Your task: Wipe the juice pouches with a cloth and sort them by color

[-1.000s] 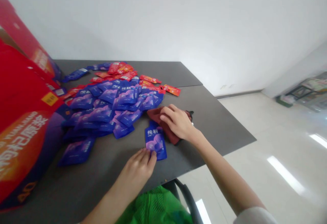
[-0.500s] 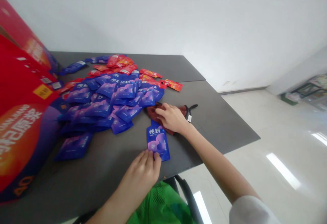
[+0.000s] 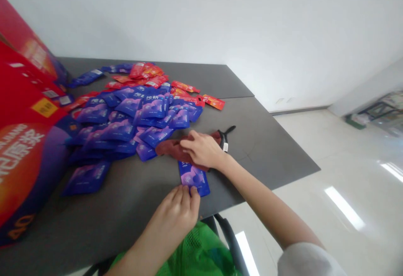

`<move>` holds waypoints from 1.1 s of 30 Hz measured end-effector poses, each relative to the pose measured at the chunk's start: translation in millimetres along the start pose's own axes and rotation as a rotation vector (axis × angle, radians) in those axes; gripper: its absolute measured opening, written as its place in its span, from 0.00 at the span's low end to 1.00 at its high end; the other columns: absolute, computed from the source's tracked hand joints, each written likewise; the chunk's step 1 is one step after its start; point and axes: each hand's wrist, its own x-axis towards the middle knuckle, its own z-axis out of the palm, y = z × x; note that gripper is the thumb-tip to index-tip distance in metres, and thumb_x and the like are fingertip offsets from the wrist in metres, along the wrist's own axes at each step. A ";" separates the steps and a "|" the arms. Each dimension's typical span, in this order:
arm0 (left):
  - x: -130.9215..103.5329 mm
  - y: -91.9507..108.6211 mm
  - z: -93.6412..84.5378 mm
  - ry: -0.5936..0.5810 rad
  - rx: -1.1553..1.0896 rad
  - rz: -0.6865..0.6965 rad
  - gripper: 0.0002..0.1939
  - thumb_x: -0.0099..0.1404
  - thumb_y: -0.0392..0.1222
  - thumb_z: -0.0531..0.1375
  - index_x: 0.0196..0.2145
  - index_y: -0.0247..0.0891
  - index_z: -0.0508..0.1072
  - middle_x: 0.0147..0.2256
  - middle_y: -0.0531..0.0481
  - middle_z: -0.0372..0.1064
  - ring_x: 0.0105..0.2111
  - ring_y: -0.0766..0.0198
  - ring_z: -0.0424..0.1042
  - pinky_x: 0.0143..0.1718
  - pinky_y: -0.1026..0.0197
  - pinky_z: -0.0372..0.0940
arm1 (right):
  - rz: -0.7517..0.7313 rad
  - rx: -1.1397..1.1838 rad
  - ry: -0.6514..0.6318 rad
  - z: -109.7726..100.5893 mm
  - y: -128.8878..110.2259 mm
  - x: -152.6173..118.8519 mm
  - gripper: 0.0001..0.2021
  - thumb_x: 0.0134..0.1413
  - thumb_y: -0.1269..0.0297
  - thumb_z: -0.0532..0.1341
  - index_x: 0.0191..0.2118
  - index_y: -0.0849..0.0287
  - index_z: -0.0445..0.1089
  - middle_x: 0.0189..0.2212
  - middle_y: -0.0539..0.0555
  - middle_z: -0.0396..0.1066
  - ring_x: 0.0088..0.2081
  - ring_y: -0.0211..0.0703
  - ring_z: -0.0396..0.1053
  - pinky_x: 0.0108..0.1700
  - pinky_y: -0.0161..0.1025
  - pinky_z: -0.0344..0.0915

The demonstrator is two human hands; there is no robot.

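Observation:
A blue and purple pouch [image 3: 193,178] lies flat on the grey table near its front edge. My left hand [image 3: 181,204] pinches the pouch's near end with fingers and thumb pressed together. Bunched in my right hand [image 3: 203,150] is a reddish-brown cloth [image 3: 171,148], which lies over the far part of the pouch and hides it. A black loop with a white tag sticks out to the right of the cloth. Just left of the cloth is a heap of similar blue pouches [image 3: 119,131].
Red and orange sachets [image 3: 147,74] lie behind the blue heap. Large red printed boxes [image 3: 22,150] stand at the left. The grey table [image 3: 267,154] ends at the right above a shiny floor, and a white wall rises behind. Green mesh fabric [image 3: 201,251] shows below my hands.
My right hand has drawn the cloth left and slightly nearer, and it now covers more of the pouch. The left hand keeps its hold at the near end.

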 end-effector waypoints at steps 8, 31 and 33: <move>1.8 5.4 -2.0 0.051 -0.058 -0.089 0.20 0.50 0.21 0.49 0.36 0.27 0.76 0.29 0.36 0.75 0.30 0.56 0.76 0.32 0.58 0.73 | -0.061 0.123 0.102 -36.3 -17.7 -27.3 0.11 0.63 0.60 0.48 0.41 0.55 0.67 0.40 0.54 0.61 0.35 0.40 0.61 0.38 0.37 0.58; 0.7 15.7 -6.3 0.050 -0.112 -0.143 0.22 0.50 0.21 0.49 0.38 0.28 0.76 0.34 0.37 0.76 0.34 0.56 0.77 0.36 0.59 0.73 | -0.003 0.118 0.167 -9.6 15.1 13.0 0.09 0.62 0.65 0.51 0.36 0.60 0.66 0.34 0.55 0.63 0.35 0.42 0.59 0.43 0.39 0.55; -0.7 19.4 -5.2 0.029 -0.128 -0.169 0.22 0.50 0.21 0.50 0.39 0.28 0.76 0.35 0.37 0.76 0.35 0.56 0.76 0.36 0.59 0.72 | -0.025 0.241 0.265 -28.2 1.0 -6.6 0.11 0.63 0.64 0.49 0.33 0.60 0.64 0.34 0.54 0.62 0.35 0.41 0.59 0.42 0.37 0.56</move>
